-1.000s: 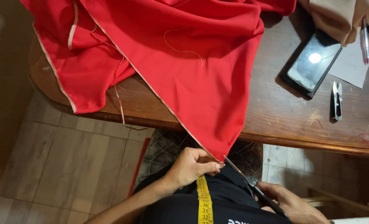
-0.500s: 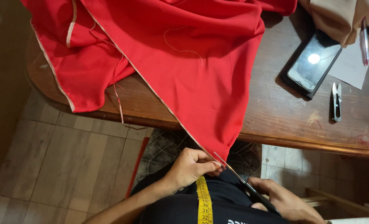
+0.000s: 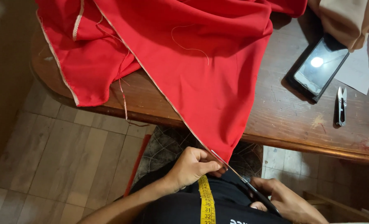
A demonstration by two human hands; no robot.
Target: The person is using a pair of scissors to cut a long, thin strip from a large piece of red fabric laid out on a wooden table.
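The corner of a red cloth [image 3: 201, 62] is pinched between the left hand [image 3: 192, 166] fingers, just below a wooden table [image 3: 288, 120]. Scissors [image 3: 250, 193] are gripped by the right hand [image 3: 286, 201], blades beside those fingertips.

Dark rectangular phone [image 3: 317, 68] on wooden table [image 3: 284, 112], right side, screen glaring white

Worn wooden table [image 3: 300, 124], tiled floor [image 3: 60, 166]
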